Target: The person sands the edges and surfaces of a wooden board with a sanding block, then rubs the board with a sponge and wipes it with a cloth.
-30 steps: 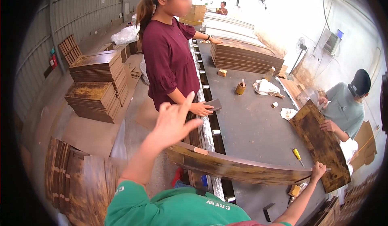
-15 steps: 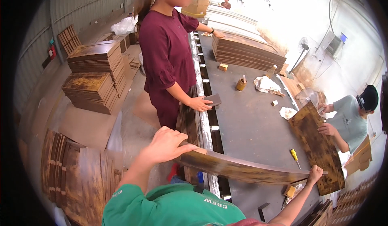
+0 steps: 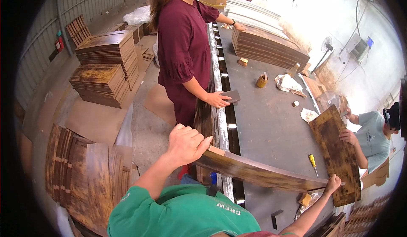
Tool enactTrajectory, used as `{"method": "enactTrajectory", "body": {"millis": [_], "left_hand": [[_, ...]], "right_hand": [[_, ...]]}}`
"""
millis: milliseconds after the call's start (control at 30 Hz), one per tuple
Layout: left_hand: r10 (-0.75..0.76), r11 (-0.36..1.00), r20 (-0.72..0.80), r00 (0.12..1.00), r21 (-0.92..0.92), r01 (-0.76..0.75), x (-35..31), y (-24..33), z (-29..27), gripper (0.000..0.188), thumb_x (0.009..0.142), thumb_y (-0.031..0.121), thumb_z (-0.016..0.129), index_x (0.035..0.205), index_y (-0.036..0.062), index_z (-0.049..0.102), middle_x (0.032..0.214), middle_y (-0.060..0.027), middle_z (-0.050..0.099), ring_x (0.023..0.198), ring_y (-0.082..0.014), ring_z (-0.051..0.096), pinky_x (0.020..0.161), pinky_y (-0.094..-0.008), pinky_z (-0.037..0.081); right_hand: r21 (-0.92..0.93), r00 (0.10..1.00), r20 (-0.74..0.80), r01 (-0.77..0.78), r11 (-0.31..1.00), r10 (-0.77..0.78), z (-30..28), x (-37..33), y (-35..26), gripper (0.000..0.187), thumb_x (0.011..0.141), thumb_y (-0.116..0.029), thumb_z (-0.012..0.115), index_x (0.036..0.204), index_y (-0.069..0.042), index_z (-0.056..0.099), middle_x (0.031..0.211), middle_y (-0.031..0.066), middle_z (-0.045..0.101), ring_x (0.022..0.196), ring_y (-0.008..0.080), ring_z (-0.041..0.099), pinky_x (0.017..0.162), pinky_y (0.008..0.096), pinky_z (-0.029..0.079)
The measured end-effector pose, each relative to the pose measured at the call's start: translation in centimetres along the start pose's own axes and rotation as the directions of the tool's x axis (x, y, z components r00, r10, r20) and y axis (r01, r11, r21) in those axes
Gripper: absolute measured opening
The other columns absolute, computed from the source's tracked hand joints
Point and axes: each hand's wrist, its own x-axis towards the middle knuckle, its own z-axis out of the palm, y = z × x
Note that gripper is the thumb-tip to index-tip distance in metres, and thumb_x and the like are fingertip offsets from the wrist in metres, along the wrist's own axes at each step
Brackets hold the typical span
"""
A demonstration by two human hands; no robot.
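A long brown-stained wooden panel (image 3: pixel 263 174) is held on its edge across the near part of the grey table (image 3: pixel 271 127). My left hand (image 3: pixel 185 147) is closed at its left end, thumb lying along the top; the fingers' undersides are hidden. A paler stretch of wood shows on the upper edge beside that thumb. Around the panel's right end wrap the fingers of my right hand (image 3: pixel 333 183). Beyond this hand stands another stained panel (image 3: pixel 335 152), held by a co-worker in a pale shirt. A yellow-handled screwdriver (image 3: pixel 313 163) lies on the table behind my panel.
At the table's left edge a co-worker in maroon (image 3: pixel 186 46) rests one hand by a grey pad (image 3: pixel 231 96). Stacked panels (image 3: pixel 271 46), a brown pot (image 3: pixel 261 81) and white cloths (image 3: pixel 290 84) occupy the table. More panels (image 3: pixel 80 165) stand on the floor at left.
The view has shifted slightly, moving the surroundings rightward. My left hand's fingers look more curled, and its thumb points up more. The right hand keeps its grip on the panel.
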Motion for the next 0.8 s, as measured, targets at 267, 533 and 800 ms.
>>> {"method": "enactTrajectory", "body": {"millis": [267, 533, 800], "left_hand": [[0.016, 1.0, -0.071, 0.997, -0.008, -0.017, 0.0, 0.3, 0.3, 0.034, 0.075, 0.02, 0.072, 0.051, 0.009, 0.05, 0.05, -0.0038, 0.044, 0.048, -0.021, 0.042, 0.054, -0.0349, 0.03], [-0.008, 1.0, -0.017, 1.0, 0.018, 0.008, 0.0, 0.3, 0.0, 0.032, 0.075, 0.024, 0.073, 0.054, 0.0084, 0.054, 0.053, -0.0035, 0.048, 0.051, -0.0209, 0.047, 0.056, -0.0343, 0.032], [-0.158, 0.524, 0.063, 0.985, -0.841, 0.137, 4.2, 2.5, -7.7, 0.036, 0.087, 0.027, 0.065, 0.108, -0.0012, 0.062, 0.104, -0.0145, 0.064, 0.087, -0.02, 0.061, 0.084, -0.0356, 0.043]], "right_hand": [[-0.065, 0.989, -0.054, 0.132, 0.989, -0.136, -0.3, -0.3, -0.5, 0.034, 0.08, -0.012, 0.05, 0.049, 0.0, 0.043, 0.052, 0.0084, 0.043, 0.053, 0.0184, 0.044, 0.051, 0.0355, 0.033], [0.037, 1.0, -0.022, -0.006, 0.999, 0.006, -0.2, -0.1, 0.2, 0.034, 0.081, -0.014, 0.05, 0.052, 0.002, 0.043, 0.052, 0.0092, 0.046, 0.059, 0.0193, 0.045, 0.059, 0.0366, 0.035], [0.107, 0.999, 0.032, -0.024, 0.994, 0.021, -0.2, 0.0, -0.2, 0.034, 0.079, -0.009, 0.05, 0.048, 0.0, 0.04, 0.048, 0.0057, 0.043, 0.051, 0.0145, 0.043, 0.05, 0.0322, 0.035]]}}
